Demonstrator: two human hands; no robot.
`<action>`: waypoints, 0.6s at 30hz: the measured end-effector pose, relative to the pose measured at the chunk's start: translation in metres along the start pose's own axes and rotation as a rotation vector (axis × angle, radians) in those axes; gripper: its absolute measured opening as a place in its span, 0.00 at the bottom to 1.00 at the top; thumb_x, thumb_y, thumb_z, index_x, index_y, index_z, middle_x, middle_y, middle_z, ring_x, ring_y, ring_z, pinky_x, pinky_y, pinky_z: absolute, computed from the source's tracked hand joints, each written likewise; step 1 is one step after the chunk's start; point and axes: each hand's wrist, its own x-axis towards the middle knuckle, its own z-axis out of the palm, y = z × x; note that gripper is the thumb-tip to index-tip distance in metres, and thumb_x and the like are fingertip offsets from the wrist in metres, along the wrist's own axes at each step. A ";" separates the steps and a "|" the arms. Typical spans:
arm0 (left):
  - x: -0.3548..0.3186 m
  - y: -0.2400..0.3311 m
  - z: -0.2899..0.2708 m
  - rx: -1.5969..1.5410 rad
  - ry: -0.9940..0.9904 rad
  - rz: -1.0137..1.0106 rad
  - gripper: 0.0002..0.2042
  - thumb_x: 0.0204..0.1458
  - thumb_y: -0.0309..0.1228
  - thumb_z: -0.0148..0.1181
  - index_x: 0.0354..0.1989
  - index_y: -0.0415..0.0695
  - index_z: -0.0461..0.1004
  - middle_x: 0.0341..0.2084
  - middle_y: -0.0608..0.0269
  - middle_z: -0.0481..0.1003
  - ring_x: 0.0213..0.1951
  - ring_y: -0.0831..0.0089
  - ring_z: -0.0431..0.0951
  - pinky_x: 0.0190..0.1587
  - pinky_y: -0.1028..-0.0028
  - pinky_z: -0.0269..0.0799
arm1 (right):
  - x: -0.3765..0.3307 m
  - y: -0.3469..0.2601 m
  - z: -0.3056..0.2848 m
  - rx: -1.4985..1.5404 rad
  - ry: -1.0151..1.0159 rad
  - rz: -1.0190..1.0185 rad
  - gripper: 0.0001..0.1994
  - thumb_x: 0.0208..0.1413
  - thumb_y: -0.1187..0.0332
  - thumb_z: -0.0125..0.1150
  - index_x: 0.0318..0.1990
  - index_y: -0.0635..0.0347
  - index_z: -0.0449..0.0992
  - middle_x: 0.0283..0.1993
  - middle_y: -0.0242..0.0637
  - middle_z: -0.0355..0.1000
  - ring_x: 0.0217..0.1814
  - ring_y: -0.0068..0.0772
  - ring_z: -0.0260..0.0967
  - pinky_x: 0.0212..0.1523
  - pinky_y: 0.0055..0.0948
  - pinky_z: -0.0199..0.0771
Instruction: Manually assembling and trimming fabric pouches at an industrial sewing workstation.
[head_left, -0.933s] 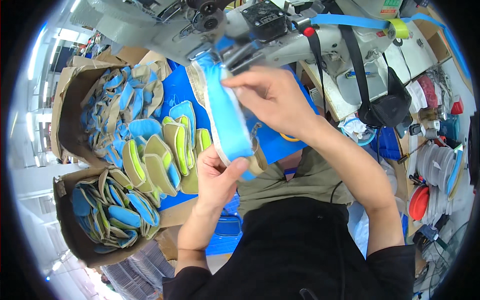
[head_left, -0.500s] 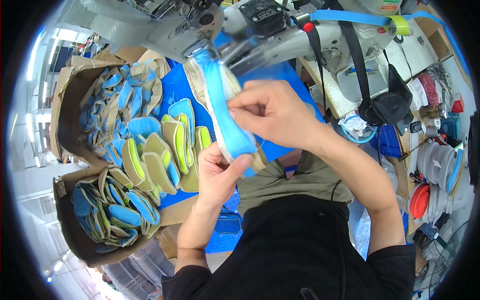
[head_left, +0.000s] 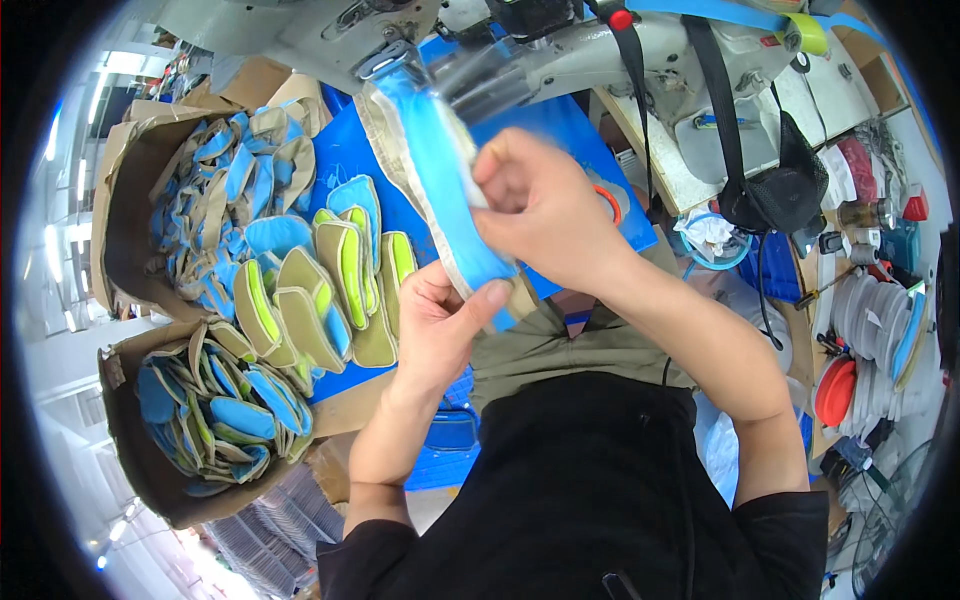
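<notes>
A long strip of blue and beige padded fabric (head_left: 437, 170) hangs between the sewing machine's head (head_left: 385, 60) and my hands. Its far end lies beneath the machine's foot. My left hand (head_left: 440, 315) grips the near end, thumb on top and fingers underneath. On the strip's right edge is my right hand (head_left: 545, 205), its fingers curled and thumb against the fabric; the fingertips are slightly blurred. Left of the strip, several sewn pads (head_left: 310, 315) in beige, blue and lime green lie in an overlapping row on the blue tabletop (head_left: 345, 150).
Two cardboard boxes stand at the left: the far box (head_left: 125, 215) holds blue and beige pieces, the near box (head_left: 125, 425) finished-looking pads. An orange scissors handle (head_left: 610, 203) lies right of my right hand. Black straps (head_left: 715, 110) hang at the right, near a blue basket (head_left: 715, 262).
My right hand has shifted slightly up, its index finger lifting farther from the thumb. An orange handle beside it now shows. My left hand keeps its grip; the whole view has shifted slightly.
</notes>
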 end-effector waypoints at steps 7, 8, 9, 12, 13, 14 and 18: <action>0.001 -0.002 -0.005 -0.076 -0.046 0.009 0.11 0.59 0.21 0.70 0.50 0.37 0.82 0.42 0.63 0.85 0.41 0.81 0.82 0.48 0.77 0.78 | -0.003 -0.021 -0.014 0.193 -0.029 0.145 0.07 0.60 0.72 0.71 0.40 0.61 0.77 0.34 0.26 0.78 0.34 0.13 0.74 0.34 0.19 0.70; 0.001 -0.002 -0.004 -0.088 -0.060 0.009 0.12 0.59 0.21 0.70 0.50 0.37 0.82 0.42 0.63 0.85 0.41 0.81 0.82 0.48 0.77 0.78 | -0.001 -0.019 -0.014 0.193 -0.028 0.143 0.07 0.60 0.72 0.71 0.40 0.61 0.77 0.34 0.26 0.78 0.34 0.13 0.74 0.34 0.19 0.70; 0.001 -0.001 -0.004 -0.083 -0.064 0.008 0.12 0.59 0.21 0.70 0.50 0.37 0.82 0.42 0.63 0.85 0.41 0.81 0.82 0.48 0.77 0.78 | 0.002 -0.013 -0.014 0.134 -0.014 0.091 0.07 0.61 0.71 0.72 0.40 0.61 0.78 0.33 0.26 0.78 0.34 0.13 0.73 0.33 0.19 0.70; 0.001 0.000 -0.003 -0.070 -0.038 -0.016 0.12 0.58 0.21 0.71 0.50 0.37 0.82 0.42 0.63 0.85 0.41 0.82 0.82 0.48 0.77 0.77 | 0.014 -0.007 -0.013 -0.054 0.054 -0.035 0.08 0.60 0.69 0.73 0.38 0.61 0.78 0.32 0.25 0.77 0.32 0.12 0.71 0.31 0.19 0.69; 0.000 -0.001 -0.003 -0.064 -0.029 -0.015 0.12 0.58 0.21 0.71 0.50 0.37 0.82 0.42 0.63 0.85 0.41 0.81 0.82 0.48 0.77 0.77 | 0.018 -0.006 -0.013 -0.186 0.106 -0.102 0.09 0.60 0.69 0.74 0.37 0.60 0.77 0.30 0.25 0.76 0.31 0.12 0.70 0.31 0.19 0.69; 0.000 -0.001 -0.003 -0.058 -0.020 -0.015 0.13 0.58 0.22 0.71 0.51 0.37 0.82 0.42 0.63 0.85 0.41 0.81 0.82 0.48 0.76 0.78 | 0.021 -0.006 -0.011 -0.183 0.110 -0.109 0.09 0.60 0.69 0.74 0.37 0.60 0.77 0.30 0.25 0.76 0.31 0.12 0.70 0.31 0.19 0.69; 0.001 -0.001 -0.002 -0.071 -0.031 -0.017 0.12 0.58 0.22 0.71 0.50 0.37 0.82 0.42 0.62 0.85 0.41 0.80 0.82 0.49 0.76 0.78 | 0.036 -0.005 -0.001 -0.318 0.268 -0.178 0.12 0.52 0.66 0.76 0.34 0.59 0.76 0.26 0.29 0.75 0.28 0.22 0.72 0.29 0.27 0.70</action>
